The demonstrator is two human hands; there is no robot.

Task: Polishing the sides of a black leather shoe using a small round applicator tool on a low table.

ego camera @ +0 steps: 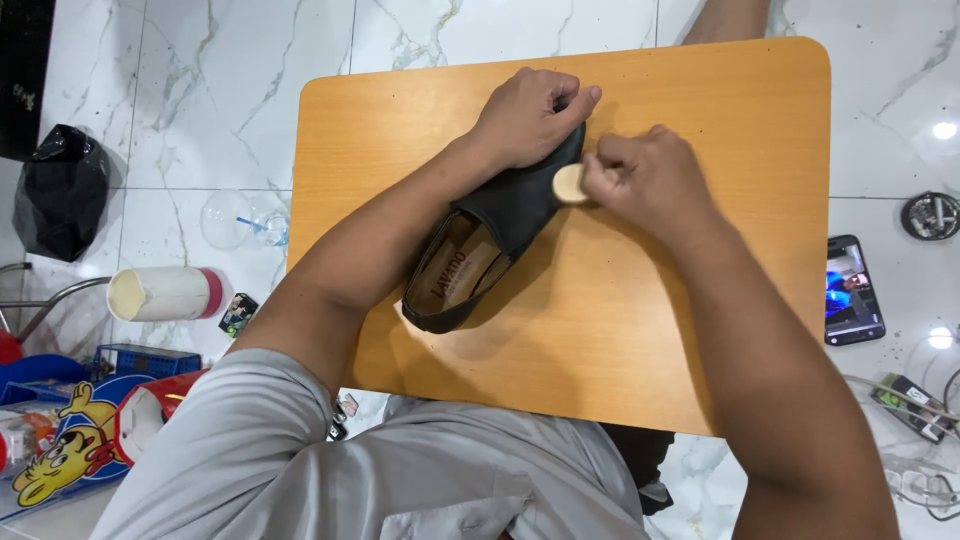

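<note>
My left hand (525,115) clamps the black loafer's (495,235) toe, heel pointing toward me; my right hand (645,180), closed around a round brush (569,184), touches its right flank.

Both hands (590,150) forward — fingers curled, close together

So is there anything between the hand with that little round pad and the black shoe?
Nothing visible. The right hand presses the round tan pad straight against the black shoe, which the left hand grips at the toe.

Matt black leather shoe (505,215) on smooth wooden table (700,330).
</note>
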